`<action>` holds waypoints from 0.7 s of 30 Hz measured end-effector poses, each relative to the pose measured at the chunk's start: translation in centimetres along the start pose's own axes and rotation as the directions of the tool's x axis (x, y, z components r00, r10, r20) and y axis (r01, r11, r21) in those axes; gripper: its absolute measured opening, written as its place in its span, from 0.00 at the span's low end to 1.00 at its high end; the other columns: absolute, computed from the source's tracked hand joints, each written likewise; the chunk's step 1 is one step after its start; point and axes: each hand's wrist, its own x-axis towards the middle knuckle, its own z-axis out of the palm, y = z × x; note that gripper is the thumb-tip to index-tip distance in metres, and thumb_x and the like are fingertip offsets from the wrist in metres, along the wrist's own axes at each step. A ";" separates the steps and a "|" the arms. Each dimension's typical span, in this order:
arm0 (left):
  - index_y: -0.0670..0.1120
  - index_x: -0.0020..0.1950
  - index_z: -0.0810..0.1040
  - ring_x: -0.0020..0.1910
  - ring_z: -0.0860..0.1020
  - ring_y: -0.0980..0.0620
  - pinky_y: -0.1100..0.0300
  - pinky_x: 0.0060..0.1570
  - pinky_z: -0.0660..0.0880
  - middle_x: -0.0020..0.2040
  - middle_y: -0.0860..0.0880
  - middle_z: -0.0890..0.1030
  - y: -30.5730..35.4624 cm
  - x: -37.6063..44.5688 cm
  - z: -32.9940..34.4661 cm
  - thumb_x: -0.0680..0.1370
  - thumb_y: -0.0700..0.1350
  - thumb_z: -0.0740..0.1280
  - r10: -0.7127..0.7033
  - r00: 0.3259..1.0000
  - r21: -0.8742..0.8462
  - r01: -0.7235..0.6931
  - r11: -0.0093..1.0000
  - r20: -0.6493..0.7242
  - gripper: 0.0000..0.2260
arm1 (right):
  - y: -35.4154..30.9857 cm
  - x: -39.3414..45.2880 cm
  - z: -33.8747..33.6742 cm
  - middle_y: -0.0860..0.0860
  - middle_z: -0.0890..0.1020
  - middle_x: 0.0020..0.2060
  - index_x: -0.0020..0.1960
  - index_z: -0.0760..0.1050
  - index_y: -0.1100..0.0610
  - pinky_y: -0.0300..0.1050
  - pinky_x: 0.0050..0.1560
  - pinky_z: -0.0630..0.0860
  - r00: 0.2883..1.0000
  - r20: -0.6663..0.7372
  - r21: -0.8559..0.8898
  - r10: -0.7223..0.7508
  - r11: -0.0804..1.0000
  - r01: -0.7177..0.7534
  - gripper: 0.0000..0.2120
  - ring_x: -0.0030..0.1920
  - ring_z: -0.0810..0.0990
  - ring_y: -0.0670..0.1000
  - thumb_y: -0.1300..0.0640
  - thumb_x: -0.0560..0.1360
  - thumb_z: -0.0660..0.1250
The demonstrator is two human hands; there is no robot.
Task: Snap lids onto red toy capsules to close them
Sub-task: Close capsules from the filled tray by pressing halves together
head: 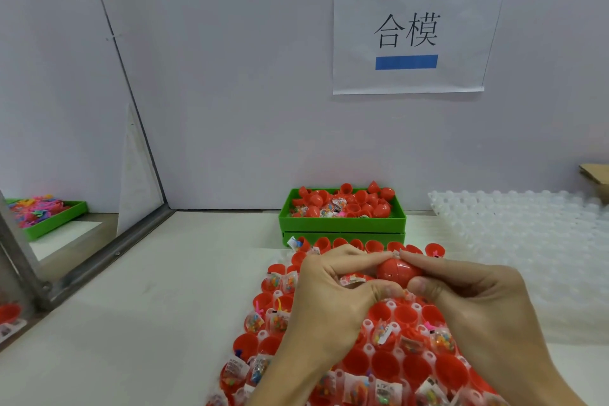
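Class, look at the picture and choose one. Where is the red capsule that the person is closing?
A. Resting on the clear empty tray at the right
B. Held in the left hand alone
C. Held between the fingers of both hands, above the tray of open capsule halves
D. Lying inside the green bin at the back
C: the red capsule is pinched by the left hand and the right hand together, above the tray of open capsule halves.
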 end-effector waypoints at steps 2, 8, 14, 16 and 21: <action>0.57 0.48 0.87 0.46 0.82 0.58 0.67 0.43 0.79 0.43 0.55 0.84 -0.3 0.0 0.1 0.68 0.37 0.78 0.001 1.000 0.009 -0.001 1.000 -0.014 0.16 | 0.2 0.0 0.1 0.46 0.87 0.37 0.39 0.85 0.42 0.31 0.42 0.80 1.000 0.000 -0.002 0.002 1.000 -0.002 0.24 0.41 0.86 0.43 0.73 0.64 0.74; 0.57 0.48 0.86 0.45 0.82 0.53 0.60 0.44 0.82 0.40 0.56 0.83 -1.4 -0.1 0.7 0.70 0.30 0.74 -0.010 0.999 0.072 0.013 0.997 -0.042 0.20 | 0.8 -0.2 0.1 0.44 0.86 0.36 0.39 0.85 0.44 0.28 0.43 0.78 1.000 0.003 -0.070 -0.004 0.998 0.004 0.24 0.40 0.86 0.41 0.76 0.64 0.74; 0.51 0.50 0.86 0.37 0.85 0.53 0.48 0.41 0.83 0.42 0.52 0.81 -1.8 -0.4 1.0 0.75 0.26 0.66 -0.052 0.997 0.082 0.056 0.995 -0.052 0.21 | 1.5 -0.4 0.2 0.43 0.86 0.32 0.39 0.84 0.41 0.27 0.37 0.76 1.000 -0.001 -0.197 -0.017 0.980 0.016 0.27 0.31 0.82 0.38 0.75 0.66 0.74; 0.53 0.49 0.86 0.36 0.85 0.54 0.48 0.40 0.82 0.42 0.52 0.81 -1.6 -0.5 1.2 0.75 0.25 0.66 -0.050 0.997 0.083 0.056 0.995 -0.063 0.22 | 1.6 -0.3 0.1 0.43 0.85 0.31 0.40 0.84 0.42 0.26 0.35 0.75 1.000 0.011 -0.212 -0.026 0.977 0.028 0.26 0.29 0.81 0.38 0.75 0.66 0.74; 0.51 0.50 0.87 0.40 0.83 0.55 0.55 0.41 0.83 0.41 0.55 0.81 -1.1 -0.4 1.0 0.72 0.29 0.72 0.000 0.998 0.107 0.007 0.994 -0.061 0.18 | 1.5 0.0 0.0 0.41 0.86 0.36 0.40 0.84 0.40 0.26 0.42 0.76 1.000 0.016 -0.166 -0.022 0.986 0.025 0.27 0.37 0.84 0.38 0.75 0.66 0.74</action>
